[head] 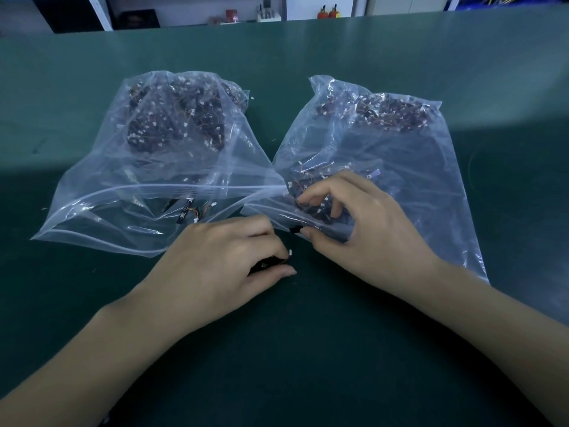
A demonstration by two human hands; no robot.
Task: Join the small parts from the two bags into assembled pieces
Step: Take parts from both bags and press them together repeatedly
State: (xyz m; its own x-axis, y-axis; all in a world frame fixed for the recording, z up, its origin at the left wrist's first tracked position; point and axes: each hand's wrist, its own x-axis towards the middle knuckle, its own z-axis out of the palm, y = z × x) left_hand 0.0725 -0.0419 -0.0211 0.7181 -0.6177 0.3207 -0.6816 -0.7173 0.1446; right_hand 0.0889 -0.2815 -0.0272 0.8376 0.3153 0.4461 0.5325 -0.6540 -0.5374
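On the green worktop (92,303) lie two clear zip bags side by side, mouths toward the person. The left bag (101,186) holds a dark heap of small wired parts with white connectors, a few loose near its mouth. The left hand (221,260) curls around one such part (271,262) just in front of that bag (a white plug peeks past the fingertips). The right hand (354,223) pinches the mouth of the right bag (446,186) between thumb and bent fingers, over more parts inside. These pieces look light, thin-wired and snag-prone; better taken by the plastic body or connector, not the wires. The film is slippery and limp.
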